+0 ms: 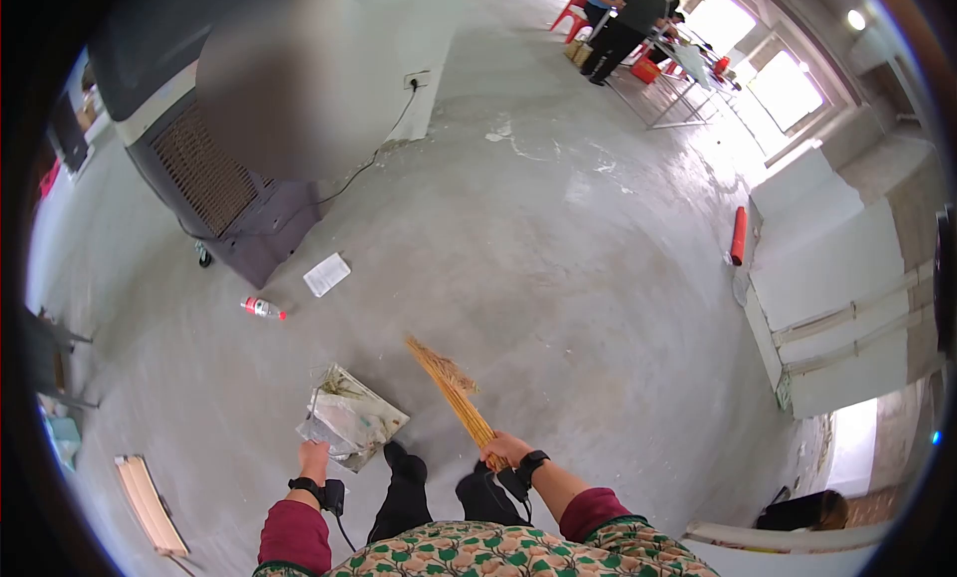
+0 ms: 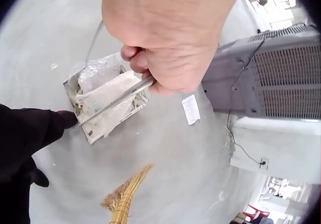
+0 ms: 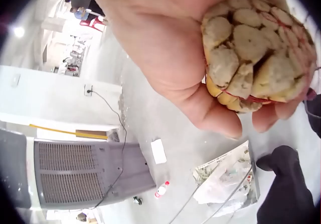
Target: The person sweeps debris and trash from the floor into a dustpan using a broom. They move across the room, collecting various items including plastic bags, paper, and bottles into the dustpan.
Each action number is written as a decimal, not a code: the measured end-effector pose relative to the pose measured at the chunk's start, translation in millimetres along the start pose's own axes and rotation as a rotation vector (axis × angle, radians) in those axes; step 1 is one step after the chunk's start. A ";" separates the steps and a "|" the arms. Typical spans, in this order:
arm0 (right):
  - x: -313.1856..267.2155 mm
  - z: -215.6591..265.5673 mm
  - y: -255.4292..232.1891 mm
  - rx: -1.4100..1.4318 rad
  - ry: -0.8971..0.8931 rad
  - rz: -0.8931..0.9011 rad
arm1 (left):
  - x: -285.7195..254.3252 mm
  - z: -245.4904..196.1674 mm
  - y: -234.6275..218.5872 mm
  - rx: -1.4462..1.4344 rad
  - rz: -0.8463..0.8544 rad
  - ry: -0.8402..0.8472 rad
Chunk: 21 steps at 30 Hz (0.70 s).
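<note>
My left hand [image 1: 314,459] grips the thin metal handle of a dustpan [image 1: 377,406], its fingers curled round the rod [image 2: 120,99] in the left wrist view. Crumpled clear plastic [image 2: 100,74] and other litter lie in the pan, just in front of the feet. In my right hand [image 1: 508,449] is the bound handle of a straw broom [image 1: 454,393], its bristles pointing forward and left, apart from the dustpan. The right wrist view shows the cut end of the broom handle [image 3: 251,48] with fingers [image 3: 218,121] wrapped round it.
Ahead on the left lie a plastic bottle [image 1: 263,308] and a white sheet [image 1: 327,275], near a grey air cooler [image 1: 259,233] with a cord running to a wall socket. A red cylinder [image 1: 739,235] lies at the right. People stand and sit round a table at the far back.
</note>
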State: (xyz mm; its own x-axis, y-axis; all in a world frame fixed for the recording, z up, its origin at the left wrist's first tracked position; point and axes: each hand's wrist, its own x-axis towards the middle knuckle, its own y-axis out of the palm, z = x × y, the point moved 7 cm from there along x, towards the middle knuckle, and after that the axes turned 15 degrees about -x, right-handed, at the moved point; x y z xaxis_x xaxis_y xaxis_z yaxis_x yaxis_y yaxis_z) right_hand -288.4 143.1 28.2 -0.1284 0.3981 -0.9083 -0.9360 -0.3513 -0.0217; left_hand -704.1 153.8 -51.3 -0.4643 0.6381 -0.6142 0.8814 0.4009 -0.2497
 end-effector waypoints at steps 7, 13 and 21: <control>-22.2 -86.5 -20.0 0.340 0.027 0.010 | -26.7 -50.0 69.9 0.411 0.220 0.182; -53.8 -177.9 -54.2 0.623 -0.059 -0.078 | -48.5 -58.5 138.2 0.622 0.371 0.321; -59.3 -332.7 -86.7 0.982 0.113 -0.238 | -78.7 -37.9 263.9 0.889 0.538 0.494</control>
State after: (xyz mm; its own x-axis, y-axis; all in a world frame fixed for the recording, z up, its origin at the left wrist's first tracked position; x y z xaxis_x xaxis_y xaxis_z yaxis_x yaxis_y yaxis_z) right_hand -90.6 -131.9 -55.1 0.0800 0.2663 -0.9606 -0.7953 0.5980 0.0996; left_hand -438.3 234.4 -40.4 0.1804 0.8528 -0.4901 0.6348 -0.4816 -0.6043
